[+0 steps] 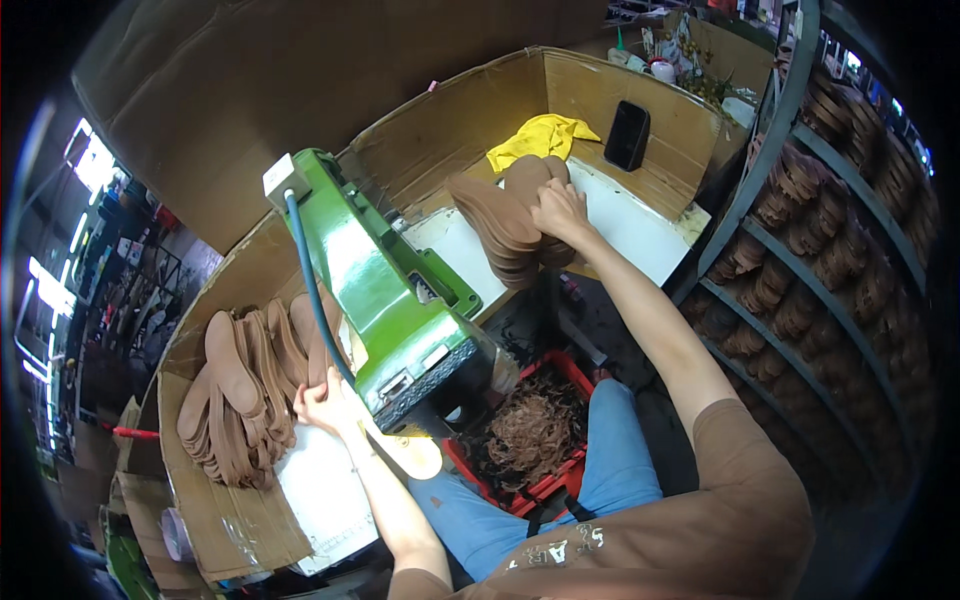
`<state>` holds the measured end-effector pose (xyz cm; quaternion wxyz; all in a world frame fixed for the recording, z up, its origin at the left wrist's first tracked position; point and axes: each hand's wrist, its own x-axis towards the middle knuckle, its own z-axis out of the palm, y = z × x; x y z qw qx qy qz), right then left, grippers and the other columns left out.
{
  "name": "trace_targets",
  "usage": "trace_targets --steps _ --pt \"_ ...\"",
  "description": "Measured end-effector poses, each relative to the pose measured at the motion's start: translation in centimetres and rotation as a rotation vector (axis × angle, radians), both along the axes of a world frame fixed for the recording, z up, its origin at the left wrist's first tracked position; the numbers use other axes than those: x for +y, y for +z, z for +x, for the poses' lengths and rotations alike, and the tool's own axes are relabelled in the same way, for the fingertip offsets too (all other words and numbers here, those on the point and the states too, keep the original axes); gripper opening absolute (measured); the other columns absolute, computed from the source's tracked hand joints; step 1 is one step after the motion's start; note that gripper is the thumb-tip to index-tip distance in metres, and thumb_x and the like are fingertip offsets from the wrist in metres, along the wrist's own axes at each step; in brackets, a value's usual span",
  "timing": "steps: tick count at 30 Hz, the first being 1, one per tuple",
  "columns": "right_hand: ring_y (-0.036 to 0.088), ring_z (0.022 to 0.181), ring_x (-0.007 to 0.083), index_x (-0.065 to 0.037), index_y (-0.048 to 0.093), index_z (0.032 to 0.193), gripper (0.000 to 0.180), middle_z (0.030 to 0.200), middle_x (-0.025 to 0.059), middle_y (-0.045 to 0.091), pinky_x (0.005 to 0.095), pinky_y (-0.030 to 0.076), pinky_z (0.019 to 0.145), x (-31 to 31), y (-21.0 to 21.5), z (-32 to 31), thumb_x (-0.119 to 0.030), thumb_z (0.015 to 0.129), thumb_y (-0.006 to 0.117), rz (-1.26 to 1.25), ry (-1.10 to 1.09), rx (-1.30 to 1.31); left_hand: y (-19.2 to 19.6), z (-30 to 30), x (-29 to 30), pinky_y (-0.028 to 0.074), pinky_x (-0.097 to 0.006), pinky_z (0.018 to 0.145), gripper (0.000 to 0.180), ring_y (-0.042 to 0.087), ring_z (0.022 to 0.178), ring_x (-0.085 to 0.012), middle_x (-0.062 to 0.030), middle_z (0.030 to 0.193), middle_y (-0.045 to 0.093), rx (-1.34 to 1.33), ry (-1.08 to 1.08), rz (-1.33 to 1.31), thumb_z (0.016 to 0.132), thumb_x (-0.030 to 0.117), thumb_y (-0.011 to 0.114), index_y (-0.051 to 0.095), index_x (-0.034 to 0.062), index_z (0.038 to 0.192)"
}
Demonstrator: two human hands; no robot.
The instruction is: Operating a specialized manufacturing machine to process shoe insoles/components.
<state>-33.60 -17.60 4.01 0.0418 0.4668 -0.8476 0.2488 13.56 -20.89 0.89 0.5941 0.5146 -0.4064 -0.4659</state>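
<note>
A dark, blank phone screen (pixel 627 135) leans upright against the brown cardboard wall (pixel 590 90) at the far right. Small label plates (pixel 398 385) sit on the green machine's near end.

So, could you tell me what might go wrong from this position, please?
The right hand presses on a fanned, leaning stack of brown insoles at the white table's edge; some could slide off. The left hand works close under the green machine, so fingers risk being caught, and its blue hose might snag.
</note>
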Motion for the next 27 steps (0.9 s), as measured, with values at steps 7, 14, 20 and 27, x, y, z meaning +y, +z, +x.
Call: trace_targets --steps 7,14,20,27 --pt "0.055 0.097 0.0440 0.000 0.059 0.094 0.040 0.106 0.0309 0.052 0.0438 0.047 0.084 2.0 1.1 -2.4 -0.023 0.064 0.069 0.070 -0.074 -0.120 -5.3 3.3 10.4 0.047 -0.028 0.081 0.027 0.051 0.094 -0.0158 -0.0130 0.112 0.052 0.085 0.371 -0.231 0.077 0.002 0.068 0.049 0.0014 0.096" --pt "0.057 0.089 0.0377 0.000 0.057 0.098 0.033 0.101 0.0227 0.055 0.0416 0.048 0.078 6.8 0.0 1.5 -0.013 0.069 0.064 -0.325 0.153 0.283 -1.6 5.4 19.9 0.039 -0.044 0.100 0.082 0.044 0.117 -0.0305 -0.0177 0.124 0.043 0.339 0.063 -0.214 0.061 0.000 0.059 0.024 0.0032 0.136" --pt "0.055 0.102 0.0176 0.000 0.043 0.127 0.077 0.123 0.0112 0.051 0.0294 0.045 0.084 23.1 -5.2 14.1 -0.015 0.062 0.081 0.304 0.794 -0.943 -1.7 -4.1 19.6 0.042 -0.037 0.096 0.089 0.053 0.107 -0.0289 -0.0208 0.115 0.054 0.444 -0.506 -0.141 0.055 0.015 0.073 0.031 0.0002 0.133" --pt "0.060 0.090 0.0141 0.003 0.059 0.105 0.036 0.099 0.0082 0.064 0.0276 0.048 0.081 31.9 -10.9 21.8 -0.005 0.072 0.073 0.085 0.492 -1.462 -1.9 -12.4 22.6 0.046 -0.023 0.077 0.033 0.055 0.083 -0.0071 -0.0068 0.092 0.064 0.213 -0.836 0.102 0.086 0.023 0.063 0.058 -0.0028 0.106"
